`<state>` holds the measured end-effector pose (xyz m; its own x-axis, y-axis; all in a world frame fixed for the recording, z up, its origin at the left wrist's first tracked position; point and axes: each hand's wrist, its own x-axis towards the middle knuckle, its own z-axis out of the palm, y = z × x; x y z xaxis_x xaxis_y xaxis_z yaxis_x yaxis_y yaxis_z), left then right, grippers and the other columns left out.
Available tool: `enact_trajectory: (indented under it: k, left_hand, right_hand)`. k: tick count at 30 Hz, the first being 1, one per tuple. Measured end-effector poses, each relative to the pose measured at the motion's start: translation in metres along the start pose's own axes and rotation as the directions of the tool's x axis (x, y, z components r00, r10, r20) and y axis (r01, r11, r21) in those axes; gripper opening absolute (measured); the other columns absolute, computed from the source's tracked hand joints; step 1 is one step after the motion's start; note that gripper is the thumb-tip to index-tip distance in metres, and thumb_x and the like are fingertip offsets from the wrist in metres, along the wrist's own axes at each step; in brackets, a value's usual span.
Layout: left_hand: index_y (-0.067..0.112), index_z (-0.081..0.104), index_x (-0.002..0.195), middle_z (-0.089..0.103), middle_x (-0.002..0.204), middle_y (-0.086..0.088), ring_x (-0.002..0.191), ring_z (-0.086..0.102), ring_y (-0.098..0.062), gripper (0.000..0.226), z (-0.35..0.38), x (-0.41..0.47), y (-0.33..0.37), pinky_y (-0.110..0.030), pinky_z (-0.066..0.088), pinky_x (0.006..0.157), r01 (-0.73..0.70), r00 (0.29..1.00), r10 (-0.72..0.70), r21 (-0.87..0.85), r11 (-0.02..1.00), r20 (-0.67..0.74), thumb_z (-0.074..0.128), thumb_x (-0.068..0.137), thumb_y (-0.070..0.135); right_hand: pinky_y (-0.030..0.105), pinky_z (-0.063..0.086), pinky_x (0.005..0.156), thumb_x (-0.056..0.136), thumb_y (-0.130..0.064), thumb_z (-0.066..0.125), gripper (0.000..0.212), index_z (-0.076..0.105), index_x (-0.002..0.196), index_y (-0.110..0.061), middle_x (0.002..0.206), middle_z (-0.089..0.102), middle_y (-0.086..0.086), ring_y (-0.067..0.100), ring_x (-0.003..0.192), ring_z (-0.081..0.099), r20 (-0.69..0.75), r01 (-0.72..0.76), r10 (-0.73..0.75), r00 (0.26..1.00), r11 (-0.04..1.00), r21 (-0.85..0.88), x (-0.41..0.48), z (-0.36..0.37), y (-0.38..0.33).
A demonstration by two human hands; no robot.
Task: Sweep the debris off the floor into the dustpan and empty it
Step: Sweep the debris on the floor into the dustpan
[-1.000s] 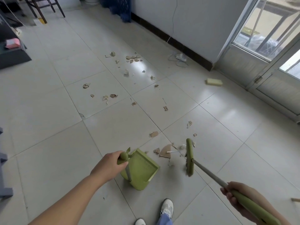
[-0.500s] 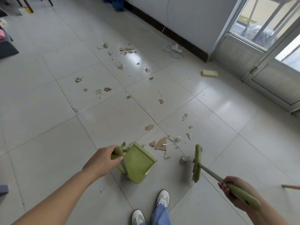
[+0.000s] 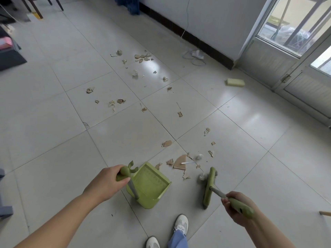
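My left hand point(image 3: 105, 183) grips the top of the upright handle of a green dustpan point(image 3: 152, 187), which rests on the tiled floor with its mouth facing up and right. My right hand point(image 3: 234, 206) holds the green grip of a broom; its green head point(image 3: 209, 187) lies on the floor to the right of the pan. A large cardboard scrap point(image 3: 180, 162) and smaller bits lie between pan mouth and broom head. More cardboard debris point(image 3: 143, 57) is scattered far across the tiles.
A yellow sponge block point(image 3: 235, 82) lies near the glass door point(image 3: 293, 56) at the right. A white plug and cable point(image 3: 197, 54) sit by the dark skirting. Chair legs point(image 3: 37, 8) stand at top left. My white shoes point(image 3: 180, 224) are just below the pan.
The broom head has drawn back toward me and to the right, away from the debris by the pan. The dustpan stays put in my left hand.
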<state>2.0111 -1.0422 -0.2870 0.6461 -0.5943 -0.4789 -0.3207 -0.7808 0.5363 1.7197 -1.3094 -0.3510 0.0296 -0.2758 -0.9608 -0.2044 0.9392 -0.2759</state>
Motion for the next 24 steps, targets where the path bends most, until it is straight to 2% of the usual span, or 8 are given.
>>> enact_trajectory:
  k: [3, 6, 9, 11, 15, 21, 24]
  left_hand:
    - [0.026, 0.066, 0.092, 0.068, 0.085, 0.003, 0.083, 0.064, -0.017, 0.006, 0.001, 0.003, 0.0, -0.033, 0.051, 0.071, 0.017, 1.0, -0.017, -0.001, 1.0, 0.006, 0.064, 0.086, 0.027]
    - [0.027, 0.066, 0.092, 0.069, 0.086, 0.004, 0.085, 0.064, -0.017, 0.006, 0.0, 0.006, 0.001, -0.035, 0.053, 0.074, 0.028, 1.0, -0.028, -0.003, 1.0, 0.015, 0.065, 0.086, 0.028]
    - [0.029, 0.065, 0.092, 0.069, 0.085, 0.005, 0.083, 0.064, -0.014, 0.006, -0.001, 0.01, 0.003, -0.033, 0.053, 0.073, 0.035, 0.999, -0.035, -0.006, 0.999, 0.017, 0.065, 0.086, 0.028]
    - [0.029, 0.065, 0.092, 0.068, 0.084, 0.005, 0.081, 0.064, -0.015, 0.006, -0.002, 0.012, 0.005, -0.031, 0.051, 0.069, 0.04, 0.999, -0.039, -0.011, 0.999, 0.016, 0.065, 0.086, 0.028]
    - [0.03, 0.065, 0.091, 0.068, 0.082, 0.004, 0.079, 0.064, -0.015, 0.005, -0.001, 0.014, 0.01, -0.025, 0.047, 0.064, 0.041, 0.999, -0.041, -0.017, 0.999, 0.013, 0.065, 0.086, 0.028]
    - [0.034, 0.064, 0.091, 0.068, 0.082, 0.007, 0.077, 0.064, -0.01, 0.007, -0.005, 0.021, 0.018, -0.025, 0.048, 0.065, 0.066, 0.998, -0.066, -0.023, 0.998, 0.006, 0.065, 0.086, 0.029]
    - [0.034, 0.064, 0.092, 0.069, 0.084, 0.008, 0.08, 0.064, -0.009, 0.007, -0.008, 0.025, 0.022, -0.028, 0.051, 0.071, 0.091, 0.996, -0.09, -0.031, 0.995, 0.004, 0.065, 0.086, 0.03]
  right_hand:
    - [0.017, 0.043, 0.028, 0.095, -0.005, 0.042, 0.018, 0.046, 0.111, 0.0, 0.068, 0.048, 0.015, 0.013, 0.026, 0.048, 0.03, 0.013, -0.013, 0.999, 1.0, 0.007, -0.003, 0.026, -0.001]
    - [0.016, 0.04, 0.027, 0.096, -0.003, 0.039, 0.021, 0.044, 0.117, 0.0, 0.069, 0.048, 0.014, 0.012, 0.023, 0.046, 0.042, 0.045, -0.045, 0.998, 0.999, 0.015, -0.005, 0.051, -0.005]
    - [0.016, 0.04, 0.027, 0.096, -0.002, 0.039, 0.031, 0.043, 0.126, -0.002, 0.051, 0.055, 0.014, 0.012, 0.022, 0.046, 0.052, 0.04, -0.042, 0.998, 0.999, 0.032, -0.002, 0.072, -0.014]
    - [0.016, 0.04, 0.027, 0.096, -0.001, 0.038, 0.029, 0.043, 0.125, -0.005, 0.043, 0.054, 0.013, 0.012, 0.022, 0.045, 0.064, 0.037, -0.04, 0.997, 0.998, 0.057, 0.0, 0.085, -0.02]
    - [0.014, 0.04, 0.028, 0.095, -0.001, 0.038, 0.027, 0.043, 0.12, -0.006, 0.07, 0.049, 0.015, 0.014, 0.022, 0.046, 0.092, 0.045, -0.053, 0.994, 0.995, 0.094, 0.002, 0.11, -0.032]
    - [0.014, 0.04, 0.028, 0.094, -0.001, 0.042, 0.016, 0.044, 0.11, -0.001, 0.071, 0.049, 0.014, 0.015, 0.026, 0.051, 0.153, 0.011, -0.026, 0.988, 0.995, 0.1, 0.008, 0.133, -0.055]
    - [0.014, 0.041, 0.029, 0.094, -0.001, 0.043, 0.011, 0.044, 0.105, -0.002, 0.071, 0.049, 0.014, 0.014, 0.027, 0.051, 0.191, 0.002, -0.019, 0.981, 0.996, 0.09, 0.011, 0.145, -0.066]
